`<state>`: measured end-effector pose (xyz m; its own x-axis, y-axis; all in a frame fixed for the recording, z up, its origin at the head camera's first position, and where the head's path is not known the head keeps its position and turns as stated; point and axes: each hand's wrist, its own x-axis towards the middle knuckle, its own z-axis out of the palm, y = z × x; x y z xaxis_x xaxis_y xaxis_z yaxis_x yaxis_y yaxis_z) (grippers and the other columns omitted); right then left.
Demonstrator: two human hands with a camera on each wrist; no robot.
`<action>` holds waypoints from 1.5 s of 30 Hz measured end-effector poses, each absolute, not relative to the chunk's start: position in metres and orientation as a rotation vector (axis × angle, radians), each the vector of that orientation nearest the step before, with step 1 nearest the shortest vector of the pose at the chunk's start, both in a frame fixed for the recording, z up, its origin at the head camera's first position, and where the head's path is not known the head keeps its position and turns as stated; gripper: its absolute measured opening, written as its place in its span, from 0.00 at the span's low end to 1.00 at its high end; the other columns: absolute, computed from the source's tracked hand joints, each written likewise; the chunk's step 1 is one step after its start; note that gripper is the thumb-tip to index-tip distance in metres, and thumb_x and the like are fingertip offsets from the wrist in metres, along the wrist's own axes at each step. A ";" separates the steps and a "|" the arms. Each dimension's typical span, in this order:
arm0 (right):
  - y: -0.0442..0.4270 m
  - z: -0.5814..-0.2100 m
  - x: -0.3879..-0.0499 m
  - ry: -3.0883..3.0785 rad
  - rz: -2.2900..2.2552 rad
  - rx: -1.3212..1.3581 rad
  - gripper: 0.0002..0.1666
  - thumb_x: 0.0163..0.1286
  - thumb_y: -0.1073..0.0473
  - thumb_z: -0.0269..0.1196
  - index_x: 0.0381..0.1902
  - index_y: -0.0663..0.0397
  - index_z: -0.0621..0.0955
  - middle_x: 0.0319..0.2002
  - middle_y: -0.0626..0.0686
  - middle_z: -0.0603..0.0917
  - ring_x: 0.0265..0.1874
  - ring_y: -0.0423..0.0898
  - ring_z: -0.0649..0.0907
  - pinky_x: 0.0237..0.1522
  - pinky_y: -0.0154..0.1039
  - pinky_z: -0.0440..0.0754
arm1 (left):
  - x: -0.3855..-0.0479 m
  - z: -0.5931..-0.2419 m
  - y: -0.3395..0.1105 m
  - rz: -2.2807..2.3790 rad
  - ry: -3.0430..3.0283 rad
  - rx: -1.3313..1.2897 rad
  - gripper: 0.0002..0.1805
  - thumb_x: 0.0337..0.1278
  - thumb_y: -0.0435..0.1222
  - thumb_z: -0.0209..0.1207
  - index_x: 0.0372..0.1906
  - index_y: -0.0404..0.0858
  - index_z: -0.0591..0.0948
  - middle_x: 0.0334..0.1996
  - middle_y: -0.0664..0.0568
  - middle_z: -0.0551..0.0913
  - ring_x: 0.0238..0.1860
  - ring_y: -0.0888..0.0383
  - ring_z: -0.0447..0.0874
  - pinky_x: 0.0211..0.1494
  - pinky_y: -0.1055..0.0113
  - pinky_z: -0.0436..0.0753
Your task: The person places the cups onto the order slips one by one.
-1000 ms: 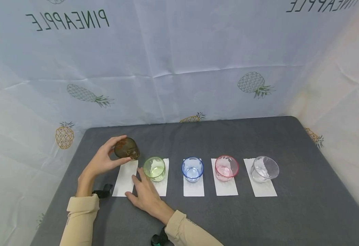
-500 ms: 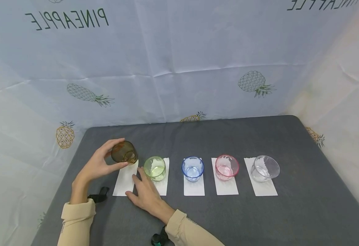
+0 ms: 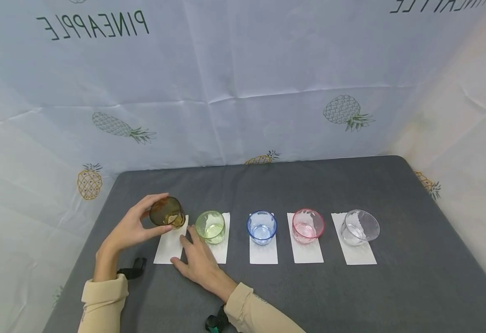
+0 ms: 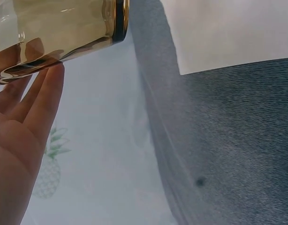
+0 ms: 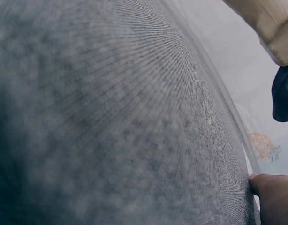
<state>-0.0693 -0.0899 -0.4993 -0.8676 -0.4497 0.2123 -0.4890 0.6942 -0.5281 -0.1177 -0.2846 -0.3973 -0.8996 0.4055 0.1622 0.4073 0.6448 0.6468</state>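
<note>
In the head view my left hand (image 3: 131, 227) grips an amber-brown glass tumbler (image 3: 166, 212) between thumb and fingers. The tumbler is tilted, its base toward the far end of the leftmost white paper strip (image 3: 169, 245); whether it touches the strip I cannot tell. In the left wrist view the tumbler (image 4: 69, 26) crosses the top left, with fingers behind it. My right hand (image 3: 201, 264) lies with spread fingers along the right edge of that strip, fingertips close to a green-rimmed glass (image 3: 210, 227). In the right wrist view only its thumb (image 5: 275, 192) shows.
A blue-rimmed glass (image 3: 261, 228), a pink-rimmed glass (image 3: 307, 226) and a clear glass (image 3: 358, 228) stand rightward in a row, each on a paper strip. Grey cloth covers the table (image 3: 301, 296). White pineapple-printed sheeting (image 3: 243, 69) hangs behind and at the sides.
My left hand has brought the amber tumbler slightly lower and to the left, nearer the person. The right hand has stayed almost still.
</note>
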 end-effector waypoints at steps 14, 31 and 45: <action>-0.089 -0.499 -0.070 -2.835 0.926 0.775 0.34 0.70 0.42 0.67 0.66 0.57 0.80 0.74 0.62 0.70 0.69 0.57 0.78 0.65 0.44 0.81 | -0.109 -0.413 -0.292 -1.113 -2.857 -0.704 0.43 0.53 0.34 0.75 0.75 0.43 0.69 0.66 0.44 0.75 0.60 0.75 0.71 0.59 0.80 0.75; -0.090 -0.499 -0.069 -2.836 0.936 0.763 0.36 0.70 0.42 0.67 0.66 0.59 0.79 0.73 0.61 0.70 0.69 0.56 0.77 0.67 0.43 0.80 | -0.100 -0.422 -0.297 -1.091 -2.880 -0.650 0.43 0.52 0.36 0.76 0.73 0.37 0.70 0.66 0.43 0.76 0.61 0.79 0.68 0.59 0.40 0.80; -0.090 -0.497 -0.069 -2.866 0.932 0.747 0.36 0.70 0.41 0.67 0.67 0.59 0.78 0.73 0.60 0.70 0.69 0.54 0.78 0.67 0.42 0.79 | -0.098 -0.431 -0.299 -1.138 -2.871 -0.633 0.43 0.53 0.35 0.75 0.73 0.34 0.69 0.67 0.41 0.75 0.62 0.77 0.68 0.59 0.35 0.78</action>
<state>-0.0690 -0.0903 -0.4968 -0.8835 -0.4332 0.1781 -0.4551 0.7041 -0.5450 -0.0979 -0.2992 -0.4306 -0.9194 0.3694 0.1353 0.3617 0.6587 0.6598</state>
